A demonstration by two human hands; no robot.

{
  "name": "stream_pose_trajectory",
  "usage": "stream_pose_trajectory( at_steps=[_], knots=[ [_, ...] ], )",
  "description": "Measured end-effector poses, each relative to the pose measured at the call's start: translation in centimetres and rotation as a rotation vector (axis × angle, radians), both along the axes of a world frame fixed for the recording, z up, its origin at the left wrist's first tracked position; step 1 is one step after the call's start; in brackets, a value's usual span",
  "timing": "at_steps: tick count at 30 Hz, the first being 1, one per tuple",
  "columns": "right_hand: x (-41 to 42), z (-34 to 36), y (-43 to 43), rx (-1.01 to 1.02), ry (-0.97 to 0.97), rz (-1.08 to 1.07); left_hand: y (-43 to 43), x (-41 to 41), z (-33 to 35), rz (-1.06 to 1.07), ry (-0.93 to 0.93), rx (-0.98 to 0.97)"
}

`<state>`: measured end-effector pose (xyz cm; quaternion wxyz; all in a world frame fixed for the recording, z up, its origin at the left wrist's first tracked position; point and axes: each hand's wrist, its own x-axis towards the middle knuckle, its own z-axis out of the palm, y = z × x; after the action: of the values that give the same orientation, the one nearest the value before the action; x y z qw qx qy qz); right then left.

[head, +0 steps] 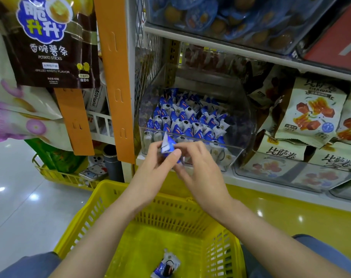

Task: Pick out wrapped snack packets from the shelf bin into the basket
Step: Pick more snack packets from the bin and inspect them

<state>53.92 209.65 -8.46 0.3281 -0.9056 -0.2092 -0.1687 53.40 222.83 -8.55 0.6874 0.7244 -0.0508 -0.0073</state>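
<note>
A clear plastic shelf bin [244, 117] holds several small blue-and-white wrapped snack packets [187, 119]. Just in front of the bin's lower edge, my left hand [152, 167] and my right hand [198, 171] meet on one blue-and-white packet [167, 147]. The fingertips of both hands pinch it, and part of it is hidden behind them. Below my forearms stands a yellow slatted basket [102, 207]. One packet [167, 265] lies on the basket's floor near the front.
Larger cream snack bags [309, 115] fill the bin to the right. An orange hanging strip [114, 77] with a brown potato-stick bag [50, 41] hangs at the left. A yellow wire rack [60, 173] stands on the glossy floor at lower left. Another bin [230, 15] sits on the shelf above.
</note>
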Motion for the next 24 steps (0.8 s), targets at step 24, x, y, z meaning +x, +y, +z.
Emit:
stream_pose_trajectory(
  at_steps=[24],
  knots=[
    [1.0, 1.3, 0.7, 0.499, 0.470, 0.158, 1.9, 1.8, 0.6, 0.215, 0.338, -0.303]
  ],
)
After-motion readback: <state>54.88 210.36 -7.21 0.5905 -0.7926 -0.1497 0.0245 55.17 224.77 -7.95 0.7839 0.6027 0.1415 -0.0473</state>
